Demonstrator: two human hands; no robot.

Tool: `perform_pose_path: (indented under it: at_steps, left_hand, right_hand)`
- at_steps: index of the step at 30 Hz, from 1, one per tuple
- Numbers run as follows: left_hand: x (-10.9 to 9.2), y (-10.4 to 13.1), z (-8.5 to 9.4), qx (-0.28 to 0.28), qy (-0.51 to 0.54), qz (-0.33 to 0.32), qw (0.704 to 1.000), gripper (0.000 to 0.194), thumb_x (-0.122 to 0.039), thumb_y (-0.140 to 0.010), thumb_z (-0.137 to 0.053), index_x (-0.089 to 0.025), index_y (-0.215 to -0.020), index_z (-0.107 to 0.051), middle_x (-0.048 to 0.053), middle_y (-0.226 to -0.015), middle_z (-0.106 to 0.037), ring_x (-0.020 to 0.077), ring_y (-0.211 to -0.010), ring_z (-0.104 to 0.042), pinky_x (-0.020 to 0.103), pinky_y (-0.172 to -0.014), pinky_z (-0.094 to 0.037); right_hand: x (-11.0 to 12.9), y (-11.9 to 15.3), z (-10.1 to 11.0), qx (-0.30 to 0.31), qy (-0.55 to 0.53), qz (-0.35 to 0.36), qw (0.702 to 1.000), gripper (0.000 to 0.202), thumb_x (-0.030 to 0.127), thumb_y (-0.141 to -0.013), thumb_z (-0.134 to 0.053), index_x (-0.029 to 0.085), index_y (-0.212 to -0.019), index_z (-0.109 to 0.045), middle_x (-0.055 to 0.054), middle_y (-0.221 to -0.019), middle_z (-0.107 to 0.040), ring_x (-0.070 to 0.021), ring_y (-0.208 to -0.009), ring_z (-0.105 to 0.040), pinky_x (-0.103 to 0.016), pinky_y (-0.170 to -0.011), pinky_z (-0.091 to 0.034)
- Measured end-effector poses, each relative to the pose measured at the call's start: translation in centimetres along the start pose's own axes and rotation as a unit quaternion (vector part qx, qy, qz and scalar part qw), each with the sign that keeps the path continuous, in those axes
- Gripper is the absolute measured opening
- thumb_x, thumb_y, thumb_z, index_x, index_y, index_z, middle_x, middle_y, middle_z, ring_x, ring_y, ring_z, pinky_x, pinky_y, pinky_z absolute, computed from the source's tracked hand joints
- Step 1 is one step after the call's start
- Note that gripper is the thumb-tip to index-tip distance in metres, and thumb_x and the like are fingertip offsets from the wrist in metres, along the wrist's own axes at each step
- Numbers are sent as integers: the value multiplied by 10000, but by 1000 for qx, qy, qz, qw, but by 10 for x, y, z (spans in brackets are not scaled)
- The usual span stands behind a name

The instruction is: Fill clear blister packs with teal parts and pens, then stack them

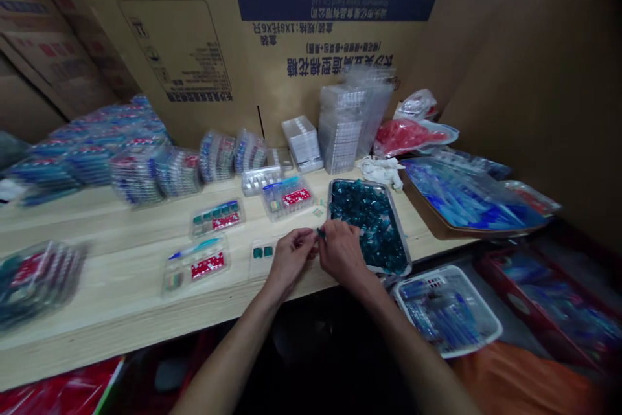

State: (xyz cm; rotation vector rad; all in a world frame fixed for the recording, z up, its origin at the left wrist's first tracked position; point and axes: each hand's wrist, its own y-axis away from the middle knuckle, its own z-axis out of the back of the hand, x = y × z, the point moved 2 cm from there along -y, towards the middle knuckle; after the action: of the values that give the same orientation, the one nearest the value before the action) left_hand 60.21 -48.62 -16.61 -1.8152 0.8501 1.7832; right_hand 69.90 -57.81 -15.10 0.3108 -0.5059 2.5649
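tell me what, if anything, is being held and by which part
A small dark teal piece is held where the fingers of the left hand and right hand meet; they hide too much to tell by which part.

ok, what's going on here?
A person's left hand and right hand meet over a wooden table, with a small dark teal piece at their fingertips; which hand grips it is unclear. Beside the right hand is a tray heaped with teal pieces. Left of the left hand, a clear tray shows two teal squares. Farther left lie packs with red dotted inserts.
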Motion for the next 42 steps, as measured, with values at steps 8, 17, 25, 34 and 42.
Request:
perform_pose_path:
  at_steps: [8,17,25,34,42]
  left_hand:
    - [2,-2,4,-22,183,67,981,389,-308,-559,-893,-120,-874,-765,63,-838,-754,129,-735,-684,229,-747,-541]
    - [-7,8,25,-29,300,129,945,222,-98,-634,-839,-85,-838,-755,78,-826,-758,118,-692,-711,161,-695,-579]
    - [-10,13,43,10,296,160,942,196,-12,-648,-787,-89,-824,-753,68,-773,-749,107,-649,-694,148,-635,-567]
    - [1,21,37,-31,5,-3,1000,179,-194,-661,-777,-141,-829,-745,27,-773,-729,104,-683,-624,197,-658,-477]
    - [10,47,47,-7,-30,22,999,309,-310,-710,-709,-160,-974,-764,68,-921,-759,168,-786,-658,268,-742,-483]
  right_hand:
    - [1,8,-21,-40,-239,-2,970,242,164,-842,-469,171,-1080,-510,-56,-856,-634,-210,-812,-600,-317,-741,-414]
    - [13,0,-23,-17,-367,11,930,108,187,-861,-467,205,-918,-556,-27,-819,-648,-174,-765,-616,-284,-714,-443]
    - [11,-8,-21,92,-508,30,856,140,328,-890,-510,200,-886,-566,7,-782,-612,-140,-721,-567,-251,-676,-442]
    - [24,4,-14,95,-207,40,973,109,145,-854,-465,191,-921,-537,-37,-769,-663,-187,-689,-619,-267,-642,-353]
    - [28,24,-34,81,-219,-10,972,102,129,-840,-473,193,-887,-537,-38,-758,-669,-185,-698,-637,-265,-644,-379]
